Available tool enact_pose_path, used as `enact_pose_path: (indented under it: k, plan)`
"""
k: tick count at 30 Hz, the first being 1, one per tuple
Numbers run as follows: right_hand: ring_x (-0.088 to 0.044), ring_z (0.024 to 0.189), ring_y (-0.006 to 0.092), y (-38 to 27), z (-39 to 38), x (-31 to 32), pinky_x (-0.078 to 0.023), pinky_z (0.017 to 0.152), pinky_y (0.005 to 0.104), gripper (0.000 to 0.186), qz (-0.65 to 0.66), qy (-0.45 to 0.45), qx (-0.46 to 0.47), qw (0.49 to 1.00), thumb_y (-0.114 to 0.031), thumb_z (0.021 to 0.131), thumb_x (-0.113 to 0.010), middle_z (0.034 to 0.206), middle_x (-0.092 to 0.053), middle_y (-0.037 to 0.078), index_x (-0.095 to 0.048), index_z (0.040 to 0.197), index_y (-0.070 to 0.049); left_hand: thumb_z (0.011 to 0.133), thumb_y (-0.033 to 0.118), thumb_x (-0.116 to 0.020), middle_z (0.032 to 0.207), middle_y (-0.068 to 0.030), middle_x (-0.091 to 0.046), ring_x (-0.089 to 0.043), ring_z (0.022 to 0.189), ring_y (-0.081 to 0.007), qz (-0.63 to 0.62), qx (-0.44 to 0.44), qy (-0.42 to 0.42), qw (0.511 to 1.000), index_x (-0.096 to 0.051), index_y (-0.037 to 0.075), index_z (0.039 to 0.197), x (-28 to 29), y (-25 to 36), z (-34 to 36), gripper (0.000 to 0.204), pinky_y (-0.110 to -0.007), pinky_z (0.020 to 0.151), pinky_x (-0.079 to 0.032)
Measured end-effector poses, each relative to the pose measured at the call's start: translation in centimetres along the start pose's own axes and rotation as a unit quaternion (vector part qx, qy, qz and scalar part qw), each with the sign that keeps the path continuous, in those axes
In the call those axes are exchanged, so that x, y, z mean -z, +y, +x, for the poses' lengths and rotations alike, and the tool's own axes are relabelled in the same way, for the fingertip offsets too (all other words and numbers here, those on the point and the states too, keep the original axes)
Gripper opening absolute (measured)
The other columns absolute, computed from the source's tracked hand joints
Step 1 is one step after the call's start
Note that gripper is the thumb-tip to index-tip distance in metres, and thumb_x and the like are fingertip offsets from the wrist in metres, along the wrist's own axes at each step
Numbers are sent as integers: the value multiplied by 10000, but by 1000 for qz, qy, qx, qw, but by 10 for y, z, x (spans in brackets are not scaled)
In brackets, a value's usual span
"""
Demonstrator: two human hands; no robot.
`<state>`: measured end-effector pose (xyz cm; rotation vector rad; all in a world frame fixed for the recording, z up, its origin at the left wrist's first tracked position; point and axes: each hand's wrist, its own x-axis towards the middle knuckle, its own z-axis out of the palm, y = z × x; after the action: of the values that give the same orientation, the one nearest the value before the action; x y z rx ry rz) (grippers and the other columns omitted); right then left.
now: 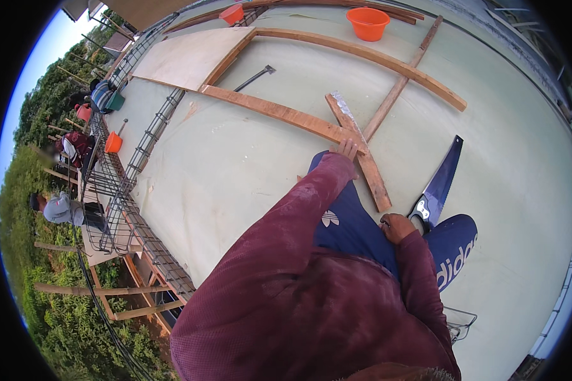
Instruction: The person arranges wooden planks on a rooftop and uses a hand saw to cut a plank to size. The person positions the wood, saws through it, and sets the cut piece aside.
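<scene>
My left hand (346,152) is laid over the near end of a long wooden beam (279,114), its fingers bent across the wood. That end lies over a short plank (367,162) with a pale, whitish upper end. By my right knee, my right hand (397,228) is closed at the handle of a handsaw (440,184). The saw's dark blue blade points up and away, to the right of the short plank. My fingers partly hide the saw's handle.
A plywood sheet (187,57) joins the beam to a second one (362,54); a thin strip (403,86) crosses beneath. A hammer (255,77) lies between. Orange buckets (368,24) stand farther off. Along the left edge run rebar cages (152,136), with several people beyond, including one in grey (63,208).
</scene>
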<state>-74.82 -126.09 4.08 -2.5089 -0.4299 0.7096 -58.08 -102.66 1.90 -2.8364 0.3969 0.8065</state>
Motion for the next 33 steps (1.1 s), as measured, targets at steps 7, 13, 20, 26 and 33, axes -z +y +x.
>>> enact_pose_path:
  k: [7,13,20,26,33]
  plan:
    - [-671,1010,393,0,-2,-5,-519,886,483,304,1,-20,-39,999,-298,935,-622,1017,-706,219,-677,1063,-28,791,641,-698,1690,-72,11,-25,1555,-246,19,15,1,1000,-28,158,1611,-12,2,9,1164,-564,1212,-185]
    - [-667,1022,390,-4,-1,2,-520,878,489,324,13,-28,-49,998,-305,936,-621,1057,-700,208,-675,1113,-39,772,643,-715,1690,-63,-3,-30,1556,-240,46,26,10,999,-32,164,1611,-9,1,17,1183,-551,1206,-212]
    - [-678,1029,379,-6,5,-5,-540,878,479,322,1,-48,-41,998,-293,894,-638,1074,-710,181,-707,1083,-42,820,520,-737,1651,-178,-170,-189,1518,-350,-12,-44,119,992,-189,64,1578,-26,-12,19,1040,-514,1168,-305]
    - [-693,999,360,5,5,-18,-548,852,482,310,-19,-31,-50,998,-295,890,-625,1045,-725,169,-727,1047,-48,814,359,-786,1607,-217,-258,-239,1491,-374,-78,-80,142,984,-275,12,1540,-27,-6,26,953,-419,1216,-274]
    - [-698,995,324,-3,20,-18,-534,887,460,314,-62,-25,-32,997,-329,853,-641,1022,-745,136,-766,1019,-94,804,332,-794,1612,-209,-258,-224,1501,-354,-61,-96,134,984,-289,9,1541,-30,-30,43,950,-411,1238,-218]
